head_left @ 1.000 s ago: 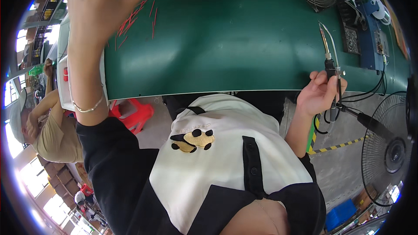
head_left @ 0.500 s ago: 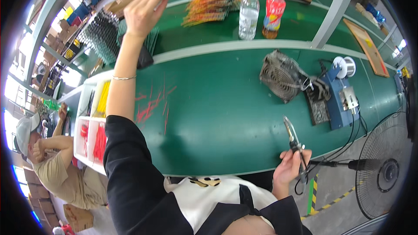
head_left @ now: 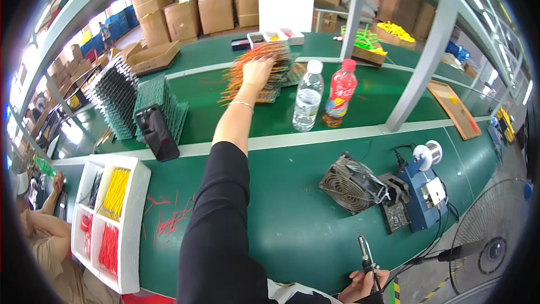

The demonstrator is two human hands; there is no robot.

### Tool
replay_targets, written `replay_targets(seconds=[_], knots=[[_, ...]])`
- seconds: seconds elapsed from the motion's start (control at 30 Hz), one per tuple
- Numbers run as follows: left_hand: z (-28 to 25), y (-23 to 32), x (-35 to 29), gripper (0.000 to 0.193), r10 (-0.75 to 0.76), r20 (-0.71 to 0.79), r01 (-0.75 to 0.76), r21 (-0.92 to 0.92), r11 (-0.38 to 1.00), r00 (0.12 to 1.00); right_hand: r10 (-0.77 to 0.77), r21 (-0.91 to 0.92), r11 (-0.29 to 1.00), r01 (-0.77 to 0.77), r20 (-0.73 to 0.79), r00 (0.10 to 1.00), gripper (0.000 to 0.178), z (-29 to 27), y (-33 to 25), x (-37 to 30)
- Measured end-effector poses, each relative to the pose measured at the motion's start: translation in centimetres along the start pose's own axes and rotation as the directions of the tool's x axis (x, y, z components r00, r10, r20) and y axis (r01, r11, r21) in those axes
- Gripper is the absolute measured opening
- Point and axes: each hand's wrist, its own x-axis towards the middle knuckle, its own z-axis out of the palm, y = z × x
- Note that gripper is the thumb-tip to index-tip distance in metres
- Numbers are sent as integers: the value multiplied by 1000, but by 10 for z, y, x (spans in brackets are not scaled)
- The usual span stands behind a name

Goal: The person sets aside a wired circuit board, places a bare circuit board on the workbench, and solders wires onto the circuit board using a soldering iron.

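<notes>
My left hand [head_left: 259, 72] reaches far forward across the bench, its fingers closed at the top of a heap of orange-wired boards [head_left: 263, 91]. The fingertips sink among the wires, so the exact grip is partly hidden. Low on the right, my right hand [head_left: 360, 284] is wrapped around a soldering iron [head_left: 367, 260], whose metal tip points up and away from me. Loose cut red wires [head_left: 169, 222] lie scattered on the green bench, left of my left sleeve. A white tray [head_left: 145, 177] beside them holds yellow, red and black wires in compartments.
Two drink bottles, one clear [head_left: 307, 101] and one red-capped [head_left: 340, 98], stand right of the heap. A phone [head_left: 156, 134] leans on stacked green boards [head_left: 169, 107]. A small fan [head_left: 351, 186] and blue solder stand [head_left: 419, 197] sit at right. Another person [head_left: 48, 236] is at left.
My left hand has moved from the upper left onto the orange-wired heap. The view has shifted, showing more of the back of the bench. My right hand still holds the soldering iron.
</notes>
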Motion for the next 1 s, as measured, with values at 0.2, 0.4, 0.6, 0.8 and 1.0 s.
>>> replay_targets(seconds=[0.2,0.4,0.6,0.8,1.0], knots=[[-15,-4,15,49,58,66,-56,-35,998,996,-22,-51,998,21,-18,1000,19,1,-3,6],[-133,-111,47,58,-678,616,214,657,723,401,-64,-55,997,58,-122,990,19,18,2,9],[-200,-317,-11,86,-898,438,376,827,419,38,-6,27,1000,7,-51,999,20,7,0,7],[-151,-237,-23,92,-664,745,471,607,640,-57,-72,-66,996,64,-139,988,17,13,4,7],[-182,-251,-8,106,-864,414,622,606,496,285,-69,-108,992,57,-105,992,15,10,2,7]])
